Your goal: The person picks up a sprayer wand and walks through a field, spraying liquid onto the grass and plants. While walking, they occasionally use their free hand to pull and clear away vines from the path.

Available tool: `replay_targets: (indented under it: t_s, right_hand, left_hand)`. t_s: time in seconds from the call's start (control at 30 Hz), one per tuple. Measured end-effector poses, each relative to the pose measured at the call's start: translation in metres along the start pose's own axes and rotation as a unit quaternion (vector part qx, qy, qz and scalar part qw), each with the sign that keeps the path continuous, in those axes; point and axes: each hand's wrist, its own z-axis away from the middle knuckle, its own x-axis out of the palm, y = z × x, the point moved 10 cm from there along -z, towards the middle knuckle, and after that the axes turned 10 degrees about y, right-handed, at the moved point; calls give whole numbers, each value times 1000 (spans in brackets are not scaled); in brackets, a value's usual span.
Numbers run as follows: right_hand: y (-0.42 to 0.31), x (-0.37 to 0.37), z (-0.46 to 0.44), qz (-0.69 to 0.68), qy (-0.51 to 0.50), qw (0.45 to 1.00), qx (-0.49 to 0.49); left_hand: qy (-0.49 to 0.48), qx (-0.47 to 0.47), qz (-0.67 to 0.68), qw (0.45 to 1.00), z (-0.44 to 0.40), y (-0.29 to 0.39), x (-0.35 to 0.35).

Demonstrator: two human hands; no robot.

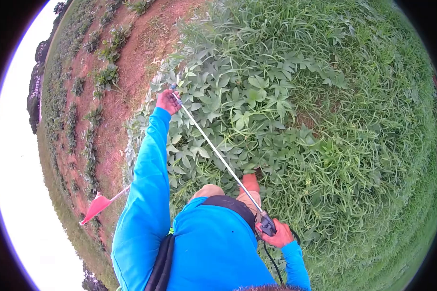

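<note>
A long thin metal spray wand (213,148) runs diagonally over the leafy plants. At its far end, my left hand (168,102) is closed around the wand just beside the small blue-grey nozzle (173,87). My right hand (278,236) grips the dark handle (267,225) at the wand's near end, close to my waist. From the handle a black hose (273,259) hangs down. Blue sleeves cover both arms, and a black strap (161,264) crosses my shirt.
Broad-leaved plants (257,97) surround my legs, and tall grass (374,145) spreads to the right. On the left lie reddish soil (141,43) and rows of low plants (90,145). A pink flag (97,207) on a pale pole stands out beside my left arm.
</note>
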Motion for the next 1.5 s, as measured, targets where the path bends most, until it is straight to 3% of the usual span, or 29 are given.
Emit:
replay_targets:
  t_s: [0.07, 0.13, 0.2, 0.27, 0.3, 0.47, 0.53, 0.6, 0.67, 0.93, 1.23, 1.5]
  right_hand:
    - [14, -5, 2, -14, -5, 1000, -2]
    - [32, -16, 7, 22, 18, 1000, 7]
    - [52, -25, 18, 9, 47, 999, 3]
    - [64, -48, 32, 78, 74, 994, 10]
    - [79, -55, 40, 99, 100, 990, 8]
    - [97, -91, 69, 145, 108, 983, 20]
    - [105, -96, 76, 148, 98, 984, 9]
    - [113, -98, 80, 129, 87, 988, 20]
    - [120, -99, 84, 153, 76, 985, 37]
    - [139, -91, 94, 121, 76, 989, 42]
    - [146, -85, 97, 128, 79, 988, 26]
    - [142, -84, 99, 116, 82, 990, 28]
  left_hand:
    - [-22, -32, -17, 999, 4, -9, 1]
    - [-94, -122, -38, 987, 12, -32, 19]
    - [-127, -114, -21, 985, 26, -38, 40]
    - [-178, -198, -55, 962, 39, -65, 57]
    - [-244, -191, -49, 950, 50, -68, 76]
    - [-297, -244, -89, 919, 77, -103, 103]
    - [-320, -327, -91, 885, 96, -120, 110]
    - [-276, -337, -112, 893, 91, -134, 103]
    - [-263, -332, -216, 880, 89, -150, 87]
    - [-179, -295, -303, 888, 76, -166, 78]
    - [-138, -242, -341, 898, 63, -170, 63]
    - [-141, -258, -350, 889, 65, -172, 59]
